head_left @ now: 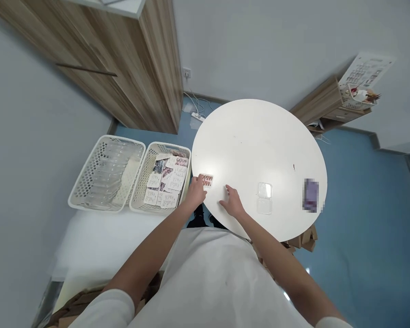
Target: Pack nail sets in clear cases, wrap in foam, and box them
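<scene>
Left hand (pixel 195 193) at a small pack (pixel 208 180) on the round table's (pixel 256 136) left edge

I see its fingertips touching the pack, bent and slightly parted; I can't tell whether they pinch it. Two rows of reddish, nail-shaped pieces show there. The right hand (pixel 233 203) is over the table's near side, fingers spread, grasping nothing. Toward the table's right lie an open clear case (pixel 264 205) and a pixelated purple object (pixel 310 195). Left of the table, one basket (pixel 136 203) holds printed cards (pixel 176 179), too small to read; the farther basket (pixel 75 199), clear plastic containers (pixel 111 166).

The left grip (pixel 196 193) touches a reddish pack (pixel 208 180) on the table (pixel 256 136), the right grip (pixel 233 204) spread nearby.
</scene>
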Available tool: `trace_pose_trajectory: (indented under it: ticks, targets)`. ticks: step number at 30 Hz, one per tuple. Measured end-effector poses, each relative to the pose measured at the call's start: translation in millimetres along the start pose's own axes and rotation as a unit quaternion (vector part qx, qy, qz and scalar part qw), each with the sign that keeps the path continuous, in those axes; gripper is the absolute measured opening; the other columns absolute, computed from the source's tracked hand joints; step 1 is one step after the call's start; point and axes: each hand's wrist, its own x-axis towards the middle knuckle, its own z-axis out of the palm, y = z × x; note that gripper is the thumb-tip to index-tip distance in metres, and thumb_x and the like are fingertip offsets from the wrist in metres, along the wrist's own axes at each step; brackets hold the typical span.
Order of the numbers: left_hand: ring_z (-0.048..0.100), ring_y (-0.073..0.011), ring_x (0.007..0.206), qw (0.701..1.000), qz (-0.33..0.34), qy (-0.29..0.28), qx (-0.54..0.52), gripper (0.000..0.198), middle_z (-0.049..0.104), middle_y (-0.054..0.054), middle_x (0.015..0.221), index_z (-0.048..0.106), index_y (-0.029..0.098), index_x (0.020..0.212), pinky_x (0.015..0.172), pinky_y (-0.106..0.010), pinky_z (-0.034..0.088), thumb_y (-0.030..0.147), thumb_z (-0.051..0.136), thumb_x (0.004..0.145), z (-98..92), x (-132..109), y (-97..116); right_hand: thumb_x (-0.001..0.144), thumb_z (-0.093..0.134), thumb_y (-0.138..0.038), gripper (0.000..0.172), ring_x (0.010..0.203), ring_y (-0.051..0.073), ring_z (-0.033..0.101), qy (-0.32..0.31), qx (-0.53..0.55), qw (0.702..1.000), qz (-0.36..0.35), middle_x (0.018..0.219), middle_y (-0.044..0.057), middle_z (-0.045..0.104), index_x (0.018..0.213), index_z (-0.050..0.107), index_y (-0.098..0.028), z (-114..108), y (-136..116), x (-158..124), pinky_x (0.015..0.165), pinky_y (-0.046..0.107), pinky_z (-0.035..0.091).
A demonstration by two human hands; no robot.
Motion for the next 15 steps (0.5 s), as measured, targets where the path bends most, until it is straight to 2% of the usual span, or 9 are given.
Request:
trace_pose_trajectory:
  ticks: [3,7,11,15]
  targets:
    - [0.055,-0.0243,0.088,0.998,-0.017,-0.008,0.053,0.073,0.042,-0.017,0.110,0.025,0.012,0.128,0.069,-0.029,0.042,0.008,0.062,0.066,0.4,18.5,-2.9,0.069,0.059,-0.029,0.067,0.111,0.026,0.041,-0.003,-0.032,0.999,-0.011,0.119,0.011,0.041,0.128,0.029,-0.021,7.2,-17.9,26.9,0.094,0.043,0.035]
    - [0.055,-0.0214,0.081,0.997,-0.015,-0.021,0.077,0.068,0.043,-0.014,0.106,0.032,0.014,0.122,0.063,-0.027,0.042,0.008,0.065,0.062,3.6,28.8,-6.7,0.069,0.061,-0.027,0.065,0.108,0.027,0.042,0.001,-0.048,0.999,0.000,0.113,0.010,0.042,0.126,0.032,-0.024,20.7,-38.1,50.6,0.089,0.042,0.038]
    - [0.053,-0.0214,0.088,0.998,-0.001,-0.014,0.054,0.062,0.042,-0.011,0.107,0.037,0.017,0.117,0.067,-0.028,0.042,0.006,0.064,0.062,4.4,27.3,-7.3,0.067,0.062,-0.022,0.065,0.104,0.026,0.042,0.023,-0.093,0.995,0.013,0.109,0.007,0.043,0.125,0.033,-0.028,28.5,-46.7,57.0,0.084,0.042,0.039]
    - [0.050,-0.0226,0.092,0.999,-0.002,-0.022,0.041,0.058,0.042,-0.011,0.107,0.039,0.016,0.112,0.068,-0.029,0.042,0.004,0.064,0.061,4.1,27.0,-6.1,0.066,0.064,-0.024,0.065,0.103,0.026,0.043,0.015,-0.103,0.994,0.034,0.108,0.006,0.043,0.123,0.033,-0.029,28.0,-47.4,58.1,0.079,0.039,0.041]
